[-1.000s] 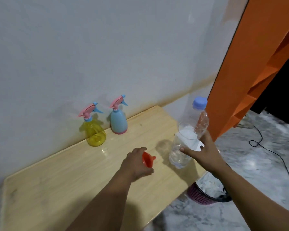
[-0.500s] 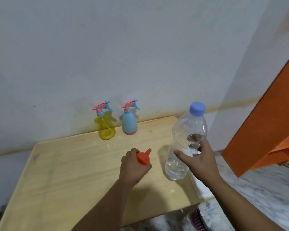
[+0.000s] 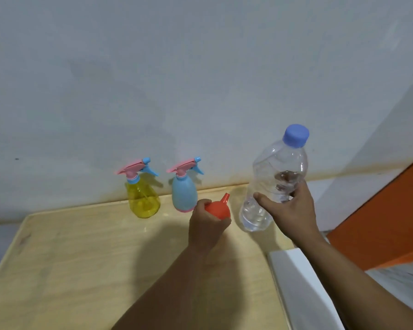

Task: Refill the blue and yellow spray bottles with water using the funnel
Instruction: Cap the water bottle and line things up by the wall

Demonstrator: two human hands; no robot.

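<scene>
A yellow spray bottle [image 3: 143, 198] and a blue spray bottle [image 3: 184, 192], both with pink trigger heads screwed on, stand side by side at the back of the wooden table [image 3: 81, 258], against the wall. My left hand [image 3: 206, 226] grips a small orange funnel [image 3: 218, 208], spout pointing up and to the right, just right of the blue bottle. My right hand [image 3: 290, 208] holds a clear plastic water bottle [image 3: 272, 177] with a blue cap on, slightly tilted, with a little water at its bottom.
A white wall rises directly behind the table. A white flat object [image 3: 301, 289] lies along the table's right edge under my right forearm. Orange furniture [image 3: 391, 217] stands to the right.
Both hands have moved toward the spray bottles, carrying the funnel and the water bottle. The view has swung left, so the orange furniture has slid to the right edge.
</scene>
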